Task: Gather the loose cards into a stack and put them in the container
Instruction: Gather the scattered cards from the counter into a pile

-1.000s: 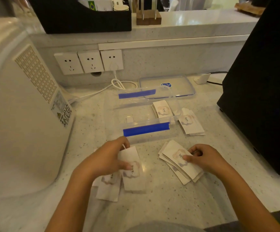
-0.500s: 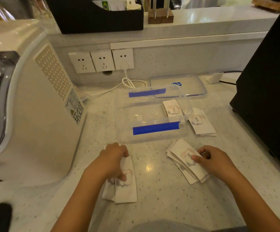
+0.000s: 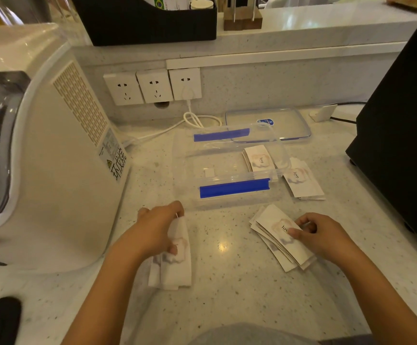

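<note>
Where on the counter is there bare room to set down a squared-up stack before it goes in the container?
Best patch: bare counter between left hand and right hand, just in front of the container. The container's left half is also empty. Crowded: its right end, with cards inside and a pile outside.

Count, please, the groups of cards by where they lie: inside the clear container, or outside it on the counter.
Inside the clear container: 1 (stack)
On the counter: 3 (under left hand, under right hand, beside the container)
Total: 4
</note>
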